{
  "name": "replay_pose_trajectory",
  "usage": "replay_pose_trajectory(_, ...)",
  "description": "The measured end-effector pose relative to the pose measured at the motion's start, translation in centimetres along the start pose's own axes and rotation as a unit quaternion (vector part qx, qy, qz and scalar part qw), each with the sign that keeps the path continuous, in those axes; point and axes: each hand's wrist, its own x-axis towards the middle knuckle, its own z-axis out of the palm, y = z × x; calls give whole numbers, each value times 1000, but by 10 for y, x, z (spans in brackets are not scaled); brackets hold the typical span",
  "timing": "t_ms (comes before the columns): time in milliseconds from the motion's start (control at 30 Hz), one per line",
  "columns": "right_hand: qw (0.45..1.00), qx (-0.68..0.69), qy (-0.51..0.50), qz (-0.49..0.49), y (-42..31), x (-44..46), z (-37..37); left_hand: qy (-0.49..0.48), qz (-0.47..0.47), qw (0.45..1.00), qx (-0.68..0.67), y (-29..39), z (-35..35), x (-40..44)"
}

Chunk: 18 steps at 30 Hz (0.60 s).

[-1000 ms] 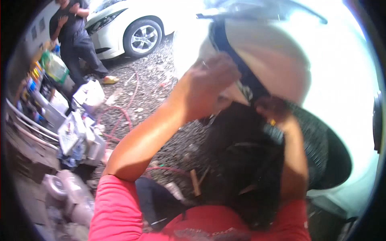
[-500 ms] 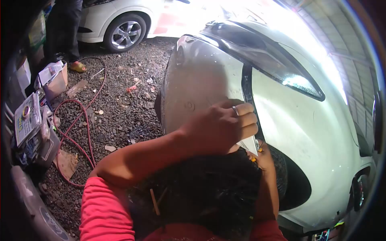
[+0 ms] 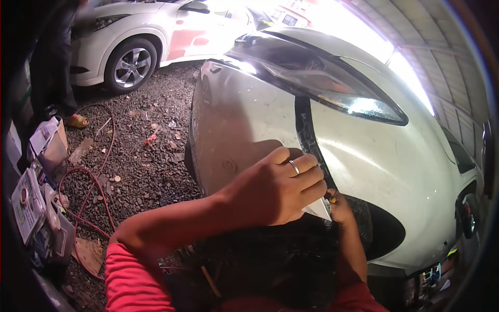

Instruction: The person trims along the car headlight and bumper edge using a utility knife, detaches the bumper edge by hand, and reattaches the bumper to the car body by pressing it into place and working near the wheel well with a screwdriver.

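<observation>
My left hand [image 3: 283, 184], with a ring on one finger, is closed with its fingers curled down. What those fingers hold is hidden beneath them. A flat white piece with a pointed corner [image 3: 319, 209] sticks out below the left fingers toward my right hand [image 3: 340, 209]. The right hand is partly hidden and closed at that piece's edge, with a small yellow part [image 3: 332, 199] by its fingers. Both hands are in front of a white car [image 3: 364, 161], near its wheel arch. A dull panel [image 3: 231, 125] of the car, with a small round mark, lies beyond the left hand.
A second white car [image 3: 140, 26] stands at the back left. A person's leg and sandalled foot [image 3: 78, 121] are beside it. A red hose [image 3: 78, 208] loops over the gravel [image 3: 156, 171]. Papers [image 3: 28, 205] and boxes line the left side. A thin stick [image 3: 210, 281] shows below my arm.
The view has shifted, so the cars appear moved left and the hands lower. My left hand remains over the white piece and my right hand at its edge.
</observation>
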Motion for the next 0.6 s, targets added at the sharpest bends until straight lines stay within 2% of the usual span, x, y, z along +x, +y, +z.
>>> replay_pose_trajectory(600, 1000, -4, -23, -3, -12, 0, 4, 26, -23, 999, 4, 6, 4, 4)
